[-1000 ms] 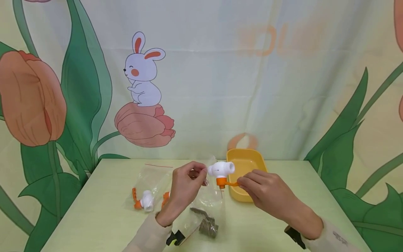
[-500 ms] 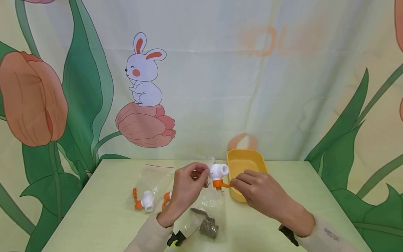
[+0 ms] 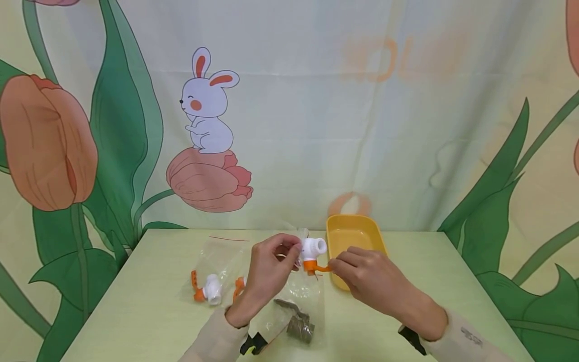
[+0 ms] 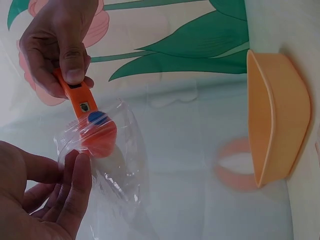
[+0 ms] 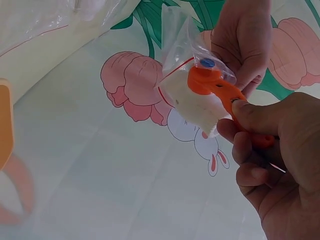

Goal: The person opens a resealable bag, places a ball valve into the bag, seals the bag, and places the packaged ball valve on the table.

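My right hand [image 3: 371,274] pinches the orange lever of a white plastic ball valve [image 3: 313,245] between thumb and fingers, above the table. A clear zip bag [image 5: 175,37] with a red line surrounds part of the valve, whose near white end sticks out. Thumb and fingertips of my left hand [image 3: 269,261] pinch the bag's edge beside the valve. In the left wrist view, the blue-centred orange cap [image 4: 97,118] shows through the film while the lever stays outside. Most of the white body is blurred behind the plastic there.
A yellow bin [image 3: 355,218] stands at the back of the table, behind my right hand. Left of my arm lies a bagged white valve [image 3: 211,290] with an orange lever. Another orange lever [image 3: 239,285] is partly hidden by my forearm. A bagged grey valve [image 3: 300,329] lies in front.
My right hand has moved left, carrying the white ball valve into the bag's mouth and turning its open end slightly toward me. My left hand has barely moved.
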`<state>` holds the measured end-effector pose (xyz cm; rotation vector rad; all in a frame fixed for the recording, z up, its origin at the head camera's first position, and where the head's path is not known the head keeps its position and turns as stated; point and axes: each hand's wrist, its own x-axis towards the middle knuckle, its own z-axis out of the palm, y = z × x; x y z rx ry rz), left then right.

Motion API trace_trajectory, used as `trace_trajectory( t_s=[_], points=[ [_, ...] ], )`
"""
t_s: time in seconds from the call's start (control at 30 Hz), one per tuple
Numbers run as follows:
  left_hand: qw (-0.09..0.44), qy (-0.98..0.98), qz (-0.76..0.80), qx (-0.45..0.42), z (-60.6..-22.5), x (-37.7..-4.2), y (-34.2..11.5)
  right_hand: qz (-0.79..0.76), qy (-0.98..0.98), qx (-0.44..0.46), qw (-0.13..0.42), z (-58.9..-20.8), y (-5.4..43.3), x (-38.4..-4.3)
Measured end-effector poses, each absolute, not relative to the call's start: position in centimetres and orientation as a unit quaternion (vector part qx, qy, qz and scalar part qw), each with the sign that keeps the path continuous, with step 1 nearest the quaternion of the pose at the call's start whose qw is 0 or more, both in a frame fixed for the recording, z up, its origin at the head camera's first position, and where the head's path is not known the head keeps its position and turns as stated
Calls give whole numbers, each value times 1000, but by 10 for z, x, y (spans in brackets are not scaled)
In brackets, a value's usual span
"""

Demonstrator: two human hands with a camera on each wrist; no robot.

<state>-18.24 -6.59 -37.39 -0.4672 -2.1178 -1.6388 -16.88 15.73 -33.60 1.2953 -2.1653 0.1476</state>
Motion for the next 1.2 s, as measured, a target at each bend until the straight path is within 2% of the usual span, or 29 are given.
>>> trace_trajectory(
  t_s=[0.33, 0.6, 0.83, 1.2],
  points=[
    [216, -770, -576, -169, -372, -181, -66, 46, -819, 484, 305, -337, 157, -168],
    [217, -765, -580, -177, -374, -181, -68, 78, -810, 477, 332, -337, 161, -168],
    [205, -754, -598, -177, -367, -176, -64, 89, -829, 455, 312, -339, 156, -166],
    [211, -758, -584, -198, -368, -176, -66, 46, -803, 497, 327, -344, 151, -170]
  ],
)
